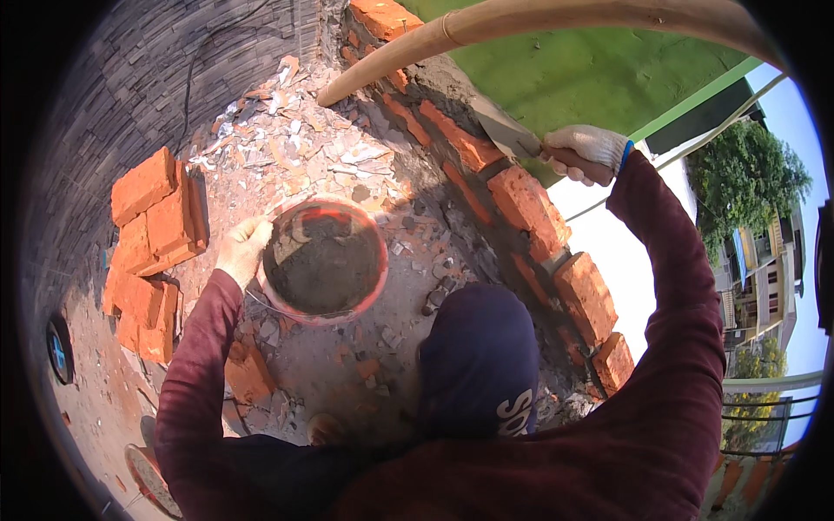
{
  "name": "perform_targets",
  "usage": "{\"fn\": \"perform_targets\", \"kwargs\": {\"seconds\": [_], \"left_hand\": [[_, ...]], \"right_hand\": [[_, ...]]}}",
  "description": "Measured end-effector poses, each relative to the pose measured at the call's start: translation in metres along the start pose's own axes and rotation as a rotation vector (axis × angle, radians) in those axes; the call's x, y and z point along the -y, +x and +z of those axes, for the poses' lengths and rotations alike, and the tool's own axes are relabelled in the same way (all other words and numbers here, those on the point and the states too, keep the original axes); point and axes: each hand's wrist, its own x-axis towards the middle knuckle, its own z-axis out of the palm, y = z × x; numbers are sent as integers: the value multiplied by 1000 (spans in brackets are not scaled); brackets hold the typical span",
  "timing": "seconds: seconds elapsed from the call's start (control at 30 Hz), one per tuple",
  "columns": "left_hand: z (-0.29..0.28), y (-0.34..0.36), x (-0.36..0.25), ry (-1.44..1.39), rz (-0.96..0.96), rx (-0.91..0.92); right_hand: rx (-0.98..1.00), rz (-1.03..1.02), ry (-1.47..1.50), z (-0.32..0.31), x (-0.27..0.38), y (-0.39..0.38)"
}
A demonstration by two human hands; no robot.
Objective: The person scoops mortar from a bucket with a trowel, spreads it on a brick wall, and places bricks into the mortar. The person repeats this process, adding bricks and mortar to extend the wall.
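My left hand (pixel 245 249) is closed on the left rim of a round reddish bucket (pixel 383 259). Grey mortar (pixel 326 276) lies inside that bucket, which stands on the rubble-strewn floor. In a white knit glove with a blue cuff, my right hand (pixel 587 153) grips the wooden handle of a trowel. The trowel's blade (pixel 509 133) points left, over the top of a low brick wall (pixel 526 204). Mortar shows along the wall's inner side, and the blade partly covers its top; whether they touch I cannot tell.
A bamboo pole (pixel 486 23) crosses the far end. Orange bricks (pixel 152 221) are stacked left of the bucket, with a loose brick (pixel 248 373) nearer me. Broken chips (pixel 304 143) cover the floor. Another bucket (pixel 149 478) stands at lower left. A green surface (pixel 582 74) lies beyond the wall.
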Motion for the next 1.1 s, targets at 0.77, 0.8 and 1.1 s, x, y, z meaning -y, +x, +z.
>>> {"fn": "perform_targets", "kwargs": {"seconds": [0.77, 0.8, 1.1], "left_hand": [[-22, 21, 20, -45, 33, 83], [-21, 20, 19, -59, 29, 82], [-68, -5, 29, -13, 28, -12]], "right_hand": [[-25, -121, -230, 36, -38, -21], [-33, 65, 10, 42, -37, -24], [-363, -275, 161, 148, -32, -6]]}}
